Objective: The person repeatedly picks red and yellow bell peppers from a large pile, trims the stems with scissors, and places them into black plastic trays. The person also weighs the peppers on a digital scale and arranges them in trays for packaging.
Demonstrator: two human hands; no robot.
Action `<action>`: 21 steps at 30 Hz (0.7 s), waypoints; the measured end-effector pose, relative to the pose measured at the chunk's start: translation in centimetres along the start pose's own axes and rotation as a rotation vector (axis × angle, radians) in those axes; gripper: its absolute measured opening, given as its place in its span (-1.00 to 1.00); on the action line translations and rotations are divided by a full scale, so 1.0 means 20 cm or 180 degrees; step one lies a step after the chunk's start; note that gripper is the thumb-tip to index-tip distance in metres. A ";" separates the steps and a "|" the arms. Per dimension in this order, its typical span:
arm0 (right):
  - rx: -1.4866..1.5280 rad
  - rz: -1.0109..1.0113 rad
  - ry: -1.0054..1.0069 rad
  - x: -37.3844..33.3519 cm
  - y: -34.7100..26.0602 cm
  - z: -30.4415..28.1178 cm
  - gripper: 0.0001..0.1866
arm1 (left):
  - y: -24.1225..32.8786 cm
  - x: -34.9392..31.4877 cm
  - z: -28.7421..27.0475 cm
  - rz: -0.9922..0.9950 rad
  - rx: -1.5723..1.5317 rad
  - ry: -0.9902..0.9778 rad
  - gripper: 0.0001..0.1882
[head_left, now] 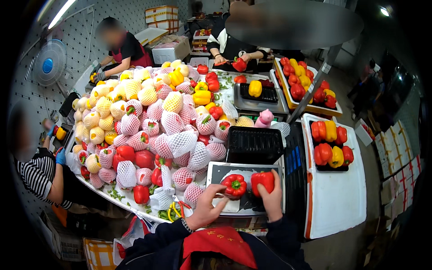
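Observation:
My right hand (pixel 272 200) is closed around a red bell pepper (pixel 262 181), with the thumb on its near side and the fingers along its right. Just left of it, a second red bell pepper (pixel 234 185) rests stem up over a dark and white flat surface (pixel 219 172), possibly a scale. At that pepper's left edge is my left hand (pixel 208 208), thumb and fingers apart in a loose curve; whether they touch it is hard to tell. Beyond both peppers sits a stack of black plastic trays (pixel 254 143).
A heap of red and yellow peppers, many in foam nets (pixel 172 122), fills the table on the left. Yellow-handled scissors (pixel 173 211) lie at its near edge. Right stands a white foam box lid (pixel 335 198) bearing a filled pepper tray (pixel 330 146). Other people work around the table.

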State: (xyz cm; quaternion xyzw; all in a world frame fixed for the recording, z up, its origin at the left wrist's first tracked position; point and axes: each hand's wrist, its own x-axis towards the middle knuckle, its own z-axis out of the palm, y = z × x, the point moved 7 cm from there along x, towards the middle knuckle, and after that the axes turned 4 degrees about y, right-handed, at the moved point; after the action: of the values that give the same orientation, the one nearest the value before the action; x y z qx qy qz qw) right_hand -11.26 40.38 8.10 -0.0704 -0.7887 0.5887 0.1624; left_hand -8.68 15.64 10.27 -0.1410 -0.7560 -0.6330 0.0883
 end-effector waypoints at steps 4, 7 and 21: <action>-0.0142 -0.0650 -0.0895 -0.24 -0.36 0.10 -0.21 | 0.10 0.05 0.17 0.0144 -0.0003 -0.0674 -0.45; -0.0056 -0.0350 -0.1049 -0.32 -0.29 0.12 -0.18 | 0.08 0.04 0.23 -0.0147 0.0073 -0.0889 -0.59; 0.0084 -0.0837 -0.0933 -0.16 -0.33 0.01 -0.27 | -0.22 -0.06 -0.01 -0.1401 -0.0193 -0.0198 -0.71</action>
State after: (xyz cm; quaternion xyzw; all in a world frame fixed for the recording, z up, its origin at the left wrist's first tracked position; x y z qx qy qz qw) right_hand -7.89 37.23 13.74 0.1219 -0.7985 0.5767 0.1223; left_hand -8.89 14.72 5.86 0.0053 -0.7516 -0.6548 -0.0797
